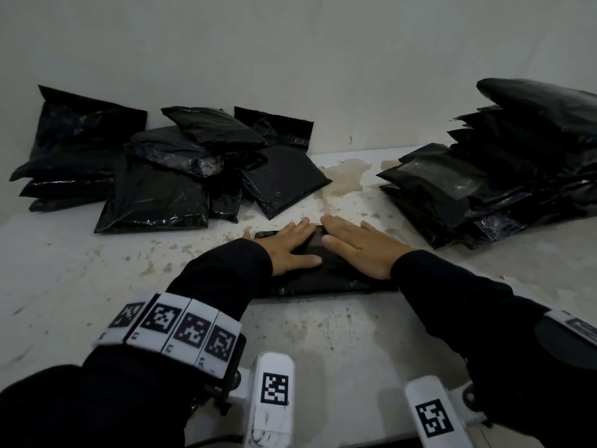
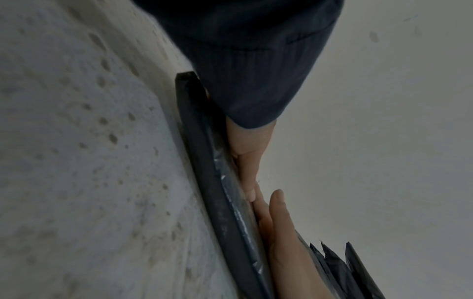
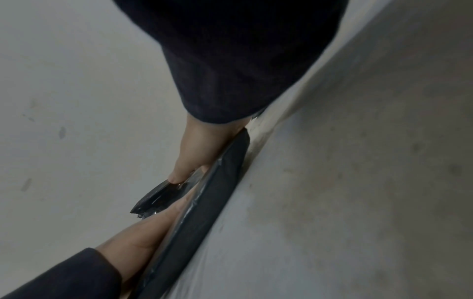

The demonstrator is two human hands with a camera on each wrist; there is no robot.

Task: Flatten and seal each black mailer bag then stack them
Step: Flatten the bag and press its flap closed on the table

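Both flat, released hands (image 1: 292,250) (image 1: 361,245) atop black mailer bag (image 1: 326,276), contents unseen.

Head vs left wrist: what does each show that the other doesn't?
Head only: the loose pile of bags at far left, the stack of bags at far right, and the marker wristbands.

Left wrist only: the mailer bag's side profile, lying low against the stained table.

Both: the left hand and the right hand pressed flat, fingers straight, on that mailer bag.
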